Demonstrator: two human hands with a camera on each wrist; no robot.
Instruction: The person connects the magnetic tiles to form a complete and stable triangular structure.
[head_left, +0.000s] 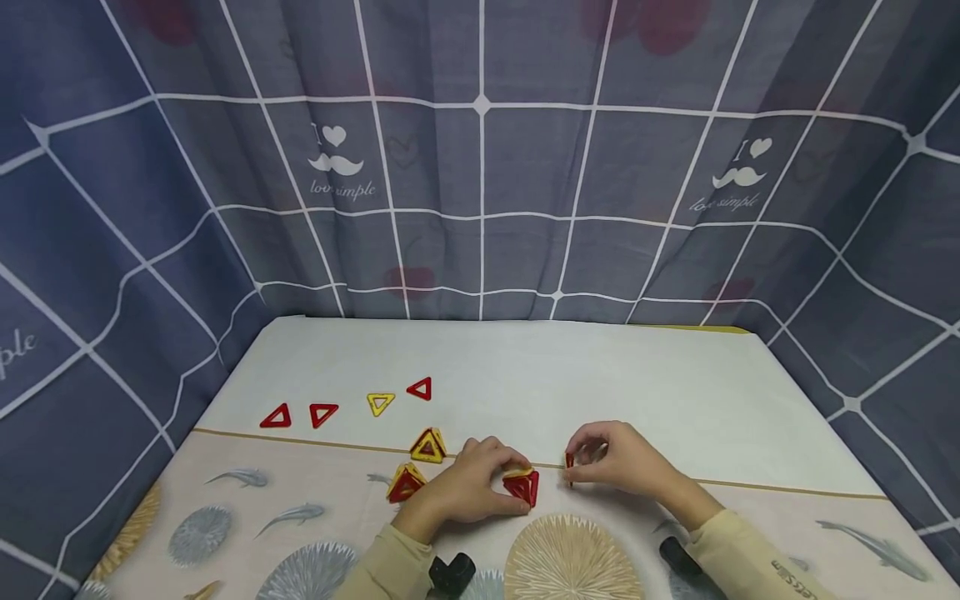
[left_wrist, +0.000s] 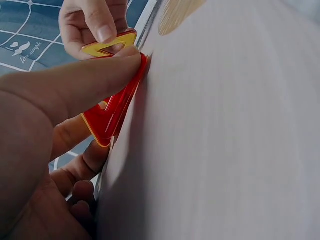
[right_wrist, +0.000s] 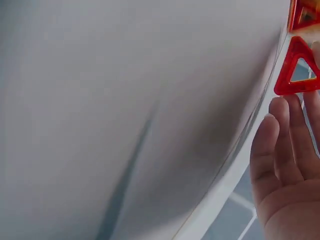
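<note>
My left hand (head_left: 476, 479) holds a small shape of red and yellow triangle tiles (head_left: 522, 487) on the patterned cloth, its thumb along the near side. In the left wrist view the thumb presses against a red face (left_wrist: 102, 122) of this shape. To the right, my right hand (head_left: 626, 460) pinches a single red triangle tile (right_wrist: 284, 77) by its edges. That tile stands upright, nearly edge-on in the head view, apart from the shape. Left of my left hand sit two red and yellow triangle-tile shapes, one behind (head_left: 428, 446) and one nearer (head_left: 403, 485), partly hidden by the hand.
Loose on the white board (head_left: 600, 367) lie three red triangle tiles (head_left: 276, 423) and a yellow triangle tile (head_left: 380, 412), towards the left. Patterned cloth (head_left: 360, 517) covers the near side. A blue checked curtain (head_left: 525, 158) encloses the back and sides.
</note>
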